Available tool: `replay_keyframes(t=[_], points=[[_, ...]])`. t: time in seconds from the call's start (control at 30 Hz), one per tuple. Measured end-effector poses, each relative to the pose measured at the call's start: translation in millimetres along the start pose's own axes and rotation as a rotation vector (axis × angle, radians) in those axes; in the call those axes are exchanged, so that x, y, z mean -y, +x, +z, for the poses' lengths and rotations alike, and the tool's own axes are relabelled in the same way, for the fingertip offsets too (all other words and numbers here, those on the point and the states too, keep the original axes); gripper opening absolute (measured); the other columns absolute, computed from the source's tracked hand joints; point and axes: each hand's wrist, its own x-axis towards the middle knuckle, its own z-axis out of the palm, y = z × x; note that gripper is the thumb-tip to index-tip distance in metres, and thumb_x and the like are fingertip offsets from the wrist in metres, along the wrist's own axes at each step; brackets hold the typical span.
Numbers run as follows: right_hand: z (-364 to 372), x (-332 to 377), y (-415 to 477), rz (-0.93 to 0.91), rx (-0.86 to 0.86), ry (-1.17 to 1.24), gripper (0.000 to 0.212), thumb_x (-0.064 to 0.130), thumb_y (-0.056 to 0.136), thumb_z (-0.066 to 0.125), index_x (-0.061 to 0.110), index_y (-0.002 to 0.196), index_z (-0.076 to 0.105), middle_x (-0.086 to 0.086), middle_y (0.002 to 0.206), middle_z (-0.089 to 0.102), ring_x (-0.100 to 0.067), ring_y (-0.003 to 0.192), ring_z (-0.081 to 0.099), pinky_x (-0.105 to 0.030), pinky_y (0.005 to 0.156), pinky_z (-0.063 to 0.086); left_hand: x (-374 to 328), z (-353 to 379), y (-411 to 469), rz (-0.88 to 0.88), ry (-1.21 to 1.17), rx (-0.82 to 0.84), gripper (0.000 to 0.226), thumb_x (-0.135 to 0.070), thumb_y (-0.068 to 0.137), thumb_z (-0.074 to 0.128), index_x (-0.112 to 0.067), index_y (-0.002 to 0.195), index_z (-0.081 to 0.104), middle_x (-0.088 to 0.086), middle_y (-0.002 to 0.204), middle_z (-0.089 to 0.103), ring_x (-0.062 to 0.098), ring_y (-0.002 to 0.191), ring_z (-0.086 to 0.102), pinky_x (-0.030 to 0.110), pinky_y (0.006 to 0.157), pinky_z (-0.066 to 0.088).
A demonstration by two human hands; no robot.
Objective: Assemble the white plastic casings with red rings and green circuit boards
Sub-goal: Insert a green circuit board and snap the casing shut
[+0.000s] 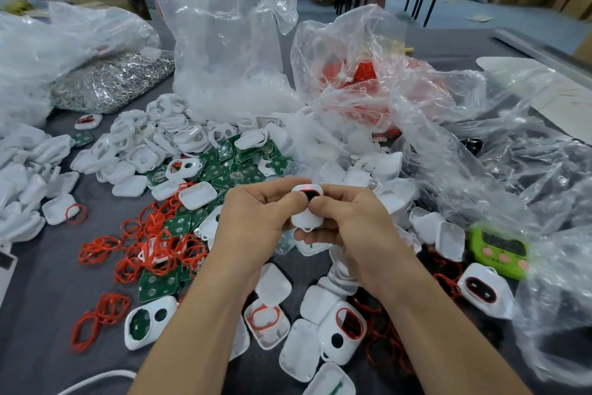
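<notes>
White casing (302, 217) sits between left hand (256, 218) and right hand (355, 224), each grip clamping it.

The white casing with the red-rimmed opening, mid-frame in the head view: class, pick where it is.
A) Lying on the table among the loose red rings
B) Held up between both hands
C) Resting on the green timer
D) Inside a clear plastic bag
B: the left hand and the right hand both pinch the white casing, holding it up above the parts scattered on the table.

Head view, downward (close) over table (38, 314)
</notes>
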Motion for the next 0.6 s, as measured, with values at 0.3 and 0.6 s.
replay_keyframes(t=[0.3, 0.6], points=[[-5, -4, 5, -0.003, 0.014, 0.026, 0.027, -0.007, 0.093, 0.058, 0.01, 0.09, 0.079, -0.019, 0.079, 0.076, -0.028, 0.062, 0.071, -0.027, 0.057, 0.058, 3, -2, 0, -0.014, -0.024, 0.04, 0.022, -0.002, 0.093, 0.067, -0.018, 0.098, 0.082, 0.01, 0.092, 0.08, 0.03, 0.09, 0.077, 0.037, 0.082, 0.064], [-14, 25, -28, -0.02, -0.065, -0.02, 0.016, 0.002, 0.098, 0.06, 0.008, 0.097, 0.075, -0.016, 0.084, 0.076, -0.023, 0.059, 0.068, -0.025, 0.055, 0.056, -12, 9, -11, 0.045, 0.094, 0.001, 0.024, -0.009, 0.092, 0.071, -0.029, 0.092, 0.083, -0.001, 0.092, 0.081, 0.017, 0.093, 0.076, 0.031, 0.088, 0.06]])
